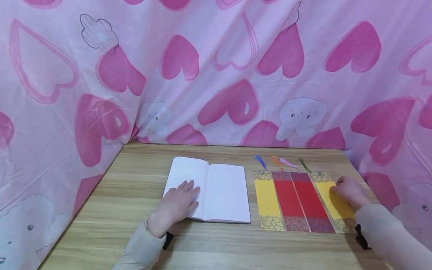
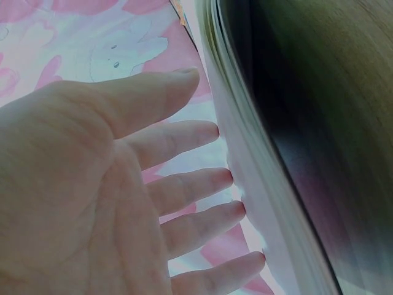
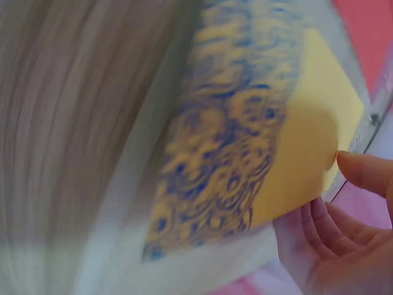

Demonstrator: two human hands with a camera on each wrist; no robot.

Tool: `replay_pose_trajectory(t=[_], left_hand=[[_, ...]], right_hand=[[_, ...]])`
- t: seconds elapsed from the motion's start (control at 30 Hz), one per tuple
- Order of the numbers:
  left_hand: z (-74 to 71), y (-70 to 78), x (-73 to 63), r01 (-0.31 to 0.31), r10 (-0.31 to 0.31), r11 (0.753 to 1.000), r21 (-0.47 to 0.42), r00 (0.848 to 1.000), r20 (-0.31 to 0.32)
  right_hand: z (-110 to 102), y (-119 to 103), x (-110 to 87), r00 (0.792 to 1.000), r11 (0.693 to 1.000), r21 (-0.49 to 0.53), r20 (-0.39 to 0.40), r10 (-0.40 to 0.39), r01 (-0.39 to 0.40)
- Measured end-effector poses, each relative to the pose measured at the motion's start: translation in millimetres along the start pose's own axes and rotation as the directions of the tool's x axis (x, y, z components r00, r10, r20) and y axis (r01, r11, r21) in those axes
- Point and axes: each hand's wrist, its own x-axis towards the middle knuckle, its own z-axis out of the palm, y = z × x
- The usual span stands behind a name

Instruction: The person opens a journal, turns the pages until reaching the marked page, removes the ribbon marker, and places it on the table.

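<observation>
An open notebook (image 1: 227,193) with pale pages lies on the table, and my left hand (image 1: 179,200) rests on its left page, fingers extended. In the left wrist view, the fingertips of the left hand (image 2: 178,184) touch the page beside the page edges (image 2: 245,123). At the right, my right hand (image 1: 351,192) pinches the long edge of a yellow bookmark (image 1: 332,197) with patterned ends. The right wrist view has the thumb of the right hand (image 3: 344,215) on the yellow face (image 3: 304,141), the other fingers at its edge.
Left of the held bookmark lie two red bookmarks (image 1: 314,197) and another yellow bookmark (image 1: 267,197), side by side. Blue (image 1: 260,162), orange (image 1: 277,162), pink (image 1: 288,163) and green tassels (image 1: 305,165) point toward the back. A pink heart-print cloth (image 1: 216,75) surrounds the wooden table (image 1: 216,247).
</observation>
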Motion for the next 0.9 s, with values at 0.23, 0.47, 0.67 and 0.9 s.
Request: replay_pose_trajectory(t=[0.23,0.47,0.67,0.9], left_hand=[[0.4,0.6,-1.4,0.000,0.000,1.000,-0.004,1.000,-0.009],[-1.4,0.4,3.1,-0.064,0.071,0.995,0.074,0.992,-0.100],[-6.9,1.7,4.7,-0.100,0.124,0.987,0.125,0.970,-0.209],[-24.1,7.8,-0.3,-0.153,0.190,0.979,0.135,0.924,-0.331]], right_hand=[[3,-11,-6.2,0.996,0.963,-0.266,-0.058,-0.068,0.050],[1,-14,-5.4,0.997,0.948,-0.314,-0.033,-0.069,0.056],[2,-25,-1.1,0.989,0.937,-0.328,-0.041,-0.143,0.122],[6,-60,-8.2,0.985,0.936,-0.319,-0.037,-0.167,0.147]])
